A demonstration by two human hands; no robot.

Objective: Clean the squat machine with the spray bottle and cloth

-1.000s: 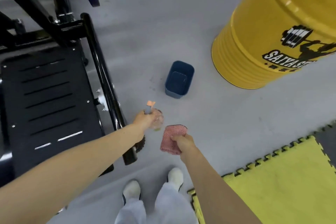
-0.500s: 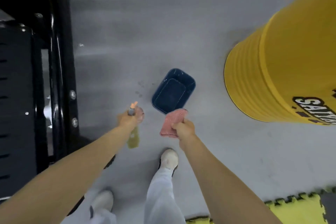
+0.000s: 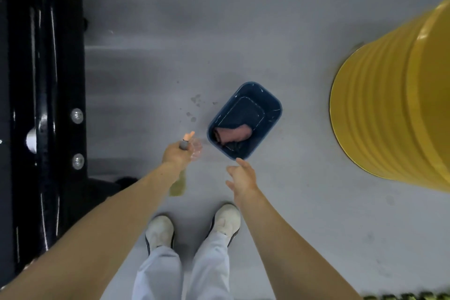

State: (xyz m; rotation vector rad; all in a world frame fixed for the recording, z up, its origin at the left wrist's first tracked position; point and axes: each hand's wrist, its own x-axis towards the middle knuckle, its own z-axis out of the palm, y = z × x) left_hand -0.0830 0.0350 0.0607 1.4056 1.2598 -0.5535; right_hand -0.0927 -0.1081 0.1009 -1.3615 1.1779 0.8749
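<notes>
Both tools belong in the blue tub (image 3: pixel 272 102) on the floor: the pink cloth (image 3: pixel 233 135) already lies there below the right hand (image 3: pixel 242 176), fingers spread empty, so the left hand (image 3: pixel 175 154), closed around the spray bottle (image 3: pixel 185 153), should lower it in upright beside the cloth.

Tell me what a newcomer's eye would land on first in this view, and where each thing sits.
The big yellow drum fills the right edge and draws the eye first. Next comes the dark blue tub on the grey floor at centre, with the pink cloth lying inside it. Just below it, the right hand is open and empty, while the left hand grips the spray bottle, and the black squat machine runs down the left side.
</notes>
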